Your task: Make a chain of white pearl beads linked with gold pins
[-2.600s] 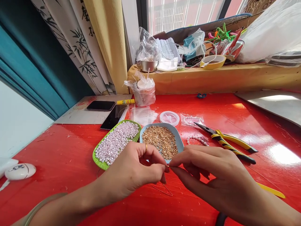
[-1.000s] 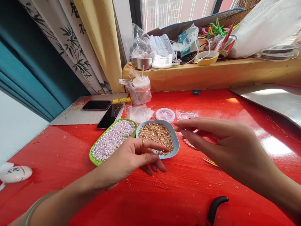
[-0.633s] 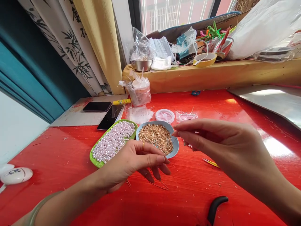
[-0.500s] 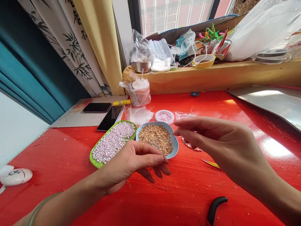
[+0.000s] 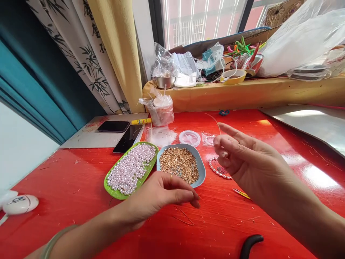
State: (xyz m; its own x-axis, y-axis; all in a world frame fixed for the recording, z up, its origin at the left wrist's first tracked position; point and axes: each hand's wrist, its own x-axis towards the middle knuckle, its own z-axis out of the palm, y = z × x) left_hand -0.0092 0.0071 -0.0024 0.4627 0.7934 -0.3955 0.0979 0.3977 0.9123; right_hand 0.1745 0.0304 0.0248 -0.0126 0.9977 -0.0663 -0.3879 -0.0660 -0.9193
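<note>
My left hand is closed, thumb pressed to the forefinger, just in front of the blue tray; what it pinches, if anything, is too small to make out. A thin looped wire shows below its fingertips. To the right, my right hand is raised with thumb and fingers pinched on a thin strand, which curves up past the forefinger. Gold beads fill most of the blue tray. Beside it, the green tray holds pinkish pearl beads.
A pearl string and yellow tweezers lie near my right hand. A black curved handle is at the front edge. Behind the trays are a white spool, a bagged cup, a glue stick and a phone.
My right hand has closed its fingers and turned, and the strand now stands above it. My left hand has shifted slightly right and its fingers have drawn together. The view has tilted a little.
</note>
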